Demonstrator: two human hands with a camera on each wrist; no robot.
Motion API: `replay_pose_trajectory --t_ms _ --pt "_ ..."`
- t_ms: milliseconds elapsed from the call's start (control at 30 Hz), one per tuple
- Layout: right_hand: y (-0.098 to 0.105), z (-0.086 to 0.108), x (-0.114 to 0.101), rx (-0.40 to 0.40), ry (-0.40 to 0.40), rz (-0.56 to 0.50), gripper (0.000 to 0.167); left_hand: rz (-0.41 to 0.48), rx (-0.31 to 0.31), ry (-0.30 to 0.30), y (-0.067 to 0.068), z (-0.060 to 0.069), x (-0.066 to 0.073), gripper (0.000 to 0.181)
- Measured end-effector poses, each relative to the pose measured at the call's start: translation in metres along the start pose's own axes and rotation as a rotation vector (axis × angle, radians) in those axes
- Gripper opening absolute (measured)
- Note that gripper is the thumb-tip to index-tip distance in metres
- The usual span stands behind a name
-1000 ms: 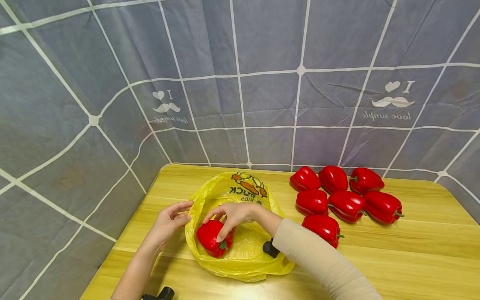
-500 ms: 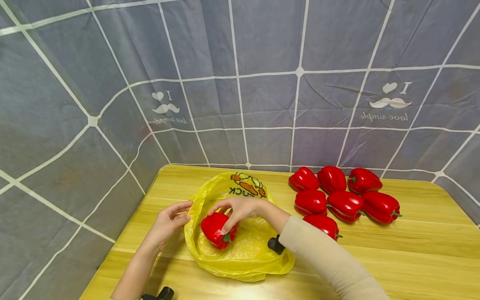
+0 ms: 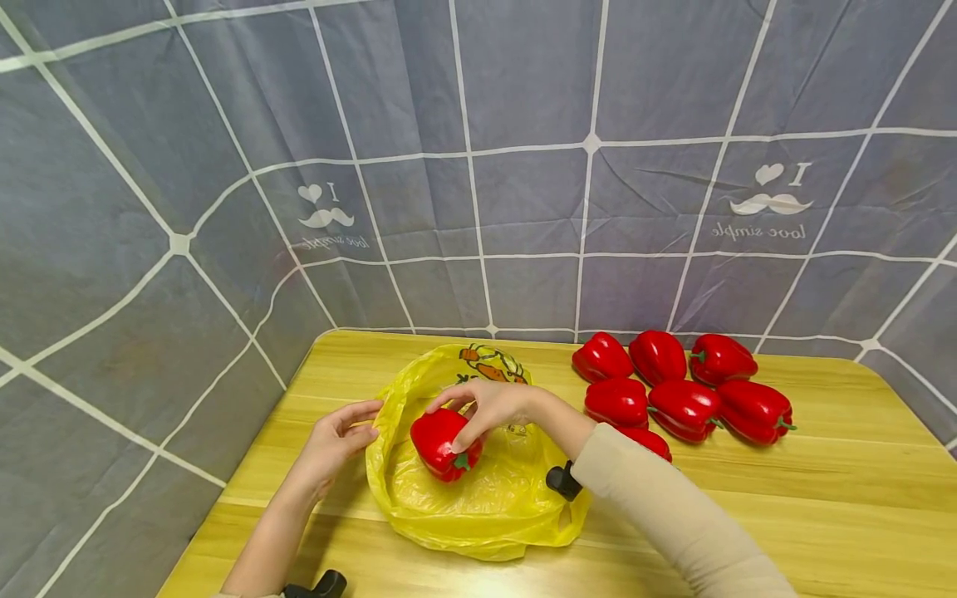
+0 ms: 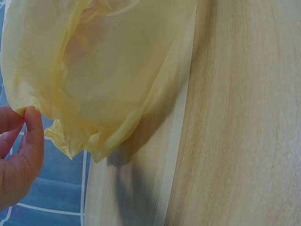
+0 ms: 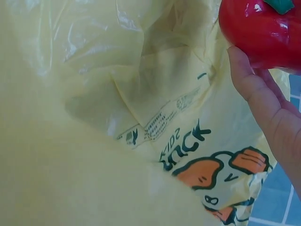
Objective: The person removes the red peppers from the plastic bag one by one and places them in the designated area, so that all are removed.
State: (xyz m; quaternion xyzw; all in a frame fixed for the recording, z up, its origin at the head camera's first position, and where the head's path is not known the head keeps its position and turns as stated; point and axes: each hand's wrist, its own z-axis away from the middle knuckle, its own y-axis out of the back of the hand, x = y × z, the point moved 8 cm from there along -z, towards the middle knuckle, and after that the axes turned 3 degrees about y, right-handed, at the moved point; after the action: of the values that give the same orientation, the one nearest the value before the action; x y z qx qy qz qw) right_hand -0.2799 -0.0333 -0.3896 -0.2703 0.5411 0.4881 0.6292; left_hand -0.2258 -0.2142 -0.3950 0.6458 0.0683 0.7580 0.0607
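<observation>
A yellow plastic bag (image 3: 493,519) with a printed duck stands with its mouth spread on the table. My left hand (image 3: 340,448) pinches the left edge of that mouth between thumb and fingers, which the left wrist view shows on the plastic (image 4: 108,80). Over the bag's opening, my right hand (image 3: 486,411) grips a red bell pepper (image 3: 437,444) with a green stem, thumb on the near side. In the right wrist view the pepper (image 5: 263,33) sits at the upper right, held by the hand (image 5: 268,103), above the bag's inner wall (image 5: 103,94).
Several more red peppers (image 3: 684,409) lie grouped on the wooden table (image 3: 822,515), right of the bag. One is partly hidden behind the right sleeve (image 3: 665,498). A grey curtain (image 3: 538,199) with white lines hangs behind the table and along its left side.
My right hand has moved up and slightly right with the pepper, away from the bag's lower left part. The left hand keeps its hold on the bag's edge.
</observation>
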Motion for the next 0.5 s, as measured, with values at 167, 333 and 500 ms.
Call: replay_pose_trajectory --t_ms 167,333,500 --pt "0.004 0.005 -0.002 0.017 0.006 -0.030 0.054 0.005 -0.002 -0.006 0.001 0.000 -0.001 0.043" --pt "0.007 0.009 -0.004 0.015 0.029 -0.039 0.056 0.002 0.001 -0.007 0.001 0.000 -0.002 0.043" --pt "0.010 0.013 -0.007 0.021 0.048 -0.062 0.056 -0.002 0.005 -0.005 0.001 0.000 -0.002 0.043"
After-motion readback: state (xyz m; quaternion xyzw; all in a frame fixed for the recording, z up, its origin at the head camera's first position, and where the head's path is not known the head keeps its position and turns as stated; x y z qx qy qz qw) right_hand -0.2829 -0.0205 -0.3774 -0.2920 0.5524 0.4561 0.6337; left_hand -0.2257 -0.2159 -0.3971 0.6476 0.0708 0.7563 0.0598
